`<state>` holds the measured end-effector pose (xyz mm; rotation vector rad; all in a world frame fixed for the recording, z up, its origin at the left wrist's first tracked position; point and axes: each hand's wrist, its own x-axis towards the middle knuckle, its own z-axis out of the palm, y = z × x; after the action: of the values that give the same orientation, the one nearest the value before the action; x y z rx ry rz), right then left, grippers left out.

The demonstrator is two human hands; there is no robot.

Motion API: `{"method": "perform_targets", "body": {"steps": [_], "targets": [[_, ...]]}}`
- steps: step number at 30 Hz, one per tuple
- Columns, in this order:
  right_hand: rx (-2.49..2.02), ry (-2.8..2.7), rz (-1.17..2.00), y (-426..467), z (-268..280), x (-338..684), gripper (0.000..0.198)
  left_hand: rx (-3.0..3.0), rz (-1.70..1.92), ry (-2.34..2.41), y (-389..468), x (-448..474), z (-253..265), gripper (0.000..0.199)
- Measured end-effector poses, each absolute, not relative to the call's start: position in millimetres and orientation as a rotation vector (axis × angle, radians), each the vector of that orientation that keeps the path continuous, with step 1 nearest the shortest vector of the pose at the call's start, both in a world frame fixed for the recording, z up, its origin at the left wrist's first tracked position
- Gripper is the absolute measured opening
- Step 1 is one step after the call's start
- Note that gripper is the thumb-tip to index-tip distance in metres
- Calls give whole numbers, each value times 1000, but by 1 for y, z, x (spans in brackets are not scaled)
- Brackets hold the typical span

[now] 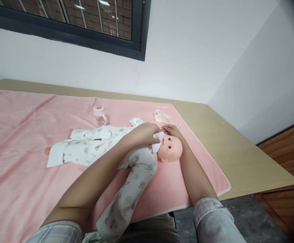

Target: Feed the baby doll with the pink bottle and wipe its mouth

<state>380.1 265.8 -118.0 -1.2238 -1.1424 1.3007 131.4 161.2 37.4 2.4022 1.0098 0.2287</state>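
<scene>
A baby doll [172,153] lies on its back on a pink blanket, its bald head to the right. It wears a white outfit [86,152] printed with small animals, and one long sleeve [134,189] hangs over the near edge. My left hand [147,132] reaches across the doll's chest and pinches a white wipe [157,141] at its mouth and chin. Beyond the head, my right hand [171,130] lies beside the doll's far cheek, fingers loosely stretched toward my left hand. My right forearm runs along the top of the head.
A pink baby bottle [100,114] with a handle stands behind the doll's legs. Near my right hand lies a small clear plastic packet [161,116]. The pink blanket [23,135] covers much of the wooden table [212,141]. A wall and a dark-framed window [140,44] are behind.
</scene>
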Motion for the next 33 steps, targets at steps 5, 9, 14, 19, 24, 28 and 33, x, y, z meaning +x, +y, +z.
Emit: {"method": "perform_targets", "body": {"steps": [5, 9, 14, 19, 24, 28, 33], "targets": [[-1215, -1141, 1298, 267, -120, 380, 7, 2382, 209, 1013, 162, 132, 36, 18], [-1228, -1139, 1294, 266, -119, 380, 7, 2390, 239, 1022, 163, 132, 37, 20], [-1226, -1154, 1270, 263, -116, 379, 8, 2413, 280, 1034, 165, 132, 34, 23], [-1233, -1143, 1281, 263, -115, 378, 5, 2449, 289, 1021, 168, 133, 31, 22], [-1238, -1152, 1279, 262, -116, 379, 7, 2560, 372, 1033, 169, 134, 30, 28], [-1260, -1159, 1266, 262, -115, 378, 11, 2559, 363, 1038, 169, 135, 28, 23], [-1245, -1162, 1261, 264, -117, 378, 14, 2543, 405, 1020, 168, 136, 28, 22]]}}
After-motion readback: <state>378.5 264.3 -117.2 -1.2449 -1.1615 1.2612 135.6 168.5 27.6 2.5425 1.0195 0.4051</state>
